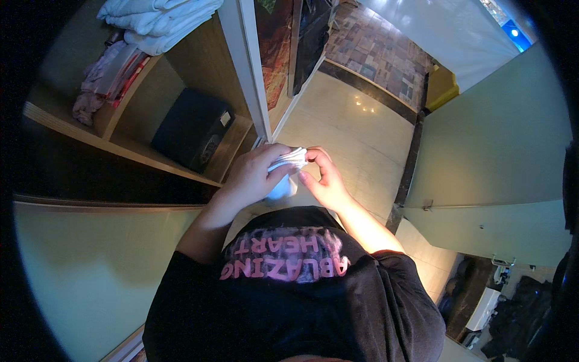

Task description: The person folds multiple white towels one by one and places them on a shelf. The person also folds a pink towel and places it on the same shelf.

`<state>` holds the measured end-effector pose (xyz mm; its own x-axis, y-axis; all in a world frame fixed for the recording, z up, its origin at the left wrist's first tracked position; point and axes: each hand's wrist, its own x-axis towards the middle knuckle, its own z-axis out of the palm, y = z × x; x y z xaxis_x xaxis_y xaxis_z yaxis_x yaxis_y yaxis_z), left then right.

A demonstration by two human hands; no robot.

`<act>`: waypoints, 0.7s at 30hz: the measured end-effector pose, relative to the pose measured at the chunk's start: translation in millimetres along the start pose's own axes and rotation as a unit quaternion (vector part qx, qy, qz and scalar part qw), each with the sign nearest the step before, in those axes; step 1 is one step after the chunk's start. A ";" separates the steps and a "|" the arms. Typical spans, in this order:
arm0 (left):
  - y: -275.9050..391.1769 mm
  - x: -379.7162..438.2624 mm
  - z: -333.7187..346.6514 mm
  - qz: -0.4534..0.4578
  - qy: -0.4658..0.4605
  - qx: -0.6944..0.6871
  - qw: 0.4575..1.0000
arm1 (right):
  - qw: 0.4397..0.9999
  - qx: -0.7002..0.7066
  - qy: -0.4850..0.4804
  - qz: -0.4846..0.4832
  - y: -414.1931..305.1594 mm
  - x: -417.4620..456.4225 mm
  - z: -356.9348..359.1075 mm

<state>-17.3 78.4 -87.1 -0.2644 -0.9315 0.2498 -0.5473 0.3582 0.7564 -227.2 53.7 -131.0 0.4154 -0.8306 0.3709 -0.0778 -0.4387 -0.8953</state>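
A small white folded cloth (289, 159) is pinched between the thumb and fingers of my left hand (258, 172), in front of my chest. Its folds stick out towards my right hand (323, 177), whose curled fingertips are at the cloth's right end; whether they grip it or only touch it cannot be told. The thumb of that hand is apart from its fingers. Below the hands hangs a pale, brightly lit part (282, 188), which may belong to the same cloth.
An open wooden cabinet (113, 145) at the left holds stacked white towels (158, 22), pinkish cloth items (97, 77) and a dark box (192, 129). A white door frame edge (249, 59) stands beside it. Frosted glass panels (488, 149) are at the right, tiled floor (348, 117) ahead.
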 end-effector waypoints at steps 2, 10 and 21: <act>0.8 -2.6 4.5 0.011 -0.009 0.005 1.000 | 0.999 0.030 -0.009 0.025 -4.6 -0.6 -0.5; 10.4 -11.9 18.1 -0.087 -0.057 -0.212 0.972 | 0.992 0.073 -0.043 0.094 -9.1 -10.0 -11.0; -0.3 -7.2 21.5 -0.038 -0.025 -0.171 0.984 | 0.978 0.166 0.008 0.130 -22.0 -6.2 -8.8</act>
<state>-32.3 86.3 -102.2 -0.2760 -0.9473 0.1624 -0.2696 0.2385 0.9330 -236.0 65.4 -111.5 0.4066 -0.9054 0.1218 0.1198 -0.0793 -0.9896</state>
